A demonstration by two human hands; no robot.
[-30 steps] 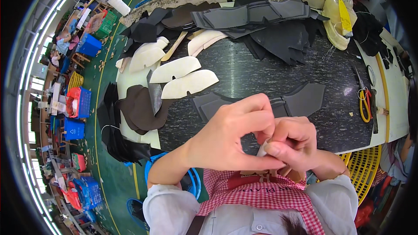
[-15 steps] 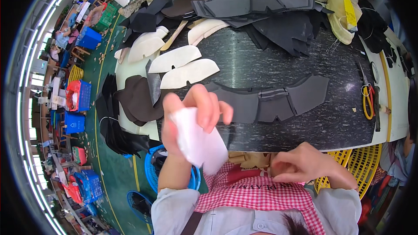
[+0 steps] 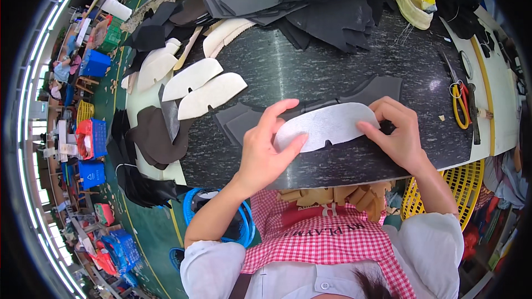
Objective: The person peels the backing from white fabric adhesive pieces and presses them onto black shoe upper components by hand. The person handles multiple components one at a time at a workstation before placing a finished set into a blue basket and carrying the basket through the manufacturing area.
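Both hands: left hand (image 3: 263,149) gripping one end, thumb in front, index finger raised; right hand (image 3: 402,133) pinching the other
White notched piece (image 3: 328,123): between both, over dark grey pieces (image 3: 379,89), notch toward apron (image 3: 332,241)
Likely slip: from hold at ends only
Possible crease at notch: from ends pressed together unevenly

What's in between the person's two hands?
In the head view, a white curved piece with a small notch in its near edge is between the left hand and the right hand; each holds one end.
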